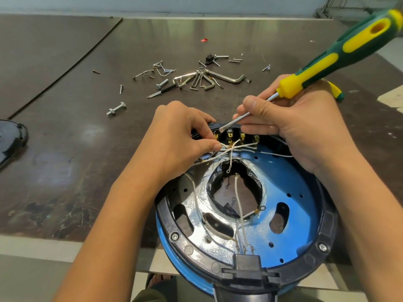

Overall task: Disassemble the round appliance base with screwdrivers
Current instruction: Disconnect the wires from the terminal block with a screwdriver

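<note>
At the near edge of the table, partly overhanging it, I see the round appliance base (305, 188) lying open side up: blue inside, black around the rim, with a black socket block (246, 269) on its nearest side. White wires (239, 150) cross its far half and run to a row of brass terminals (235, 136) under the far rim.

Both hands work at that far rim. The left hand (181, 136) has its thumb and forefinger pinched on the wires right at the terminals. The right hand (305, 127) grips the metal shaft of a green and yellow flat screwdriver (340, 55) between thumb and fingers. The blade tip touches the rim just above the terminals, and the handle slants up toward the far right corner. A second green and yellow handle (337, 92) shows just behind this hand.

Farther out, mid-table, lie a bunch of hex keys (205, 80), loose screws and a bolt with a nut (116, 109). A black cover (11, 140) sits at the left edge.

The table (65, 127) is topped with dark brown board, scuffed and stained near me, and bare steel shows along its far edge. Beyond that is a pale wall, with a metal frame (340, 7) at the far right.
</note>
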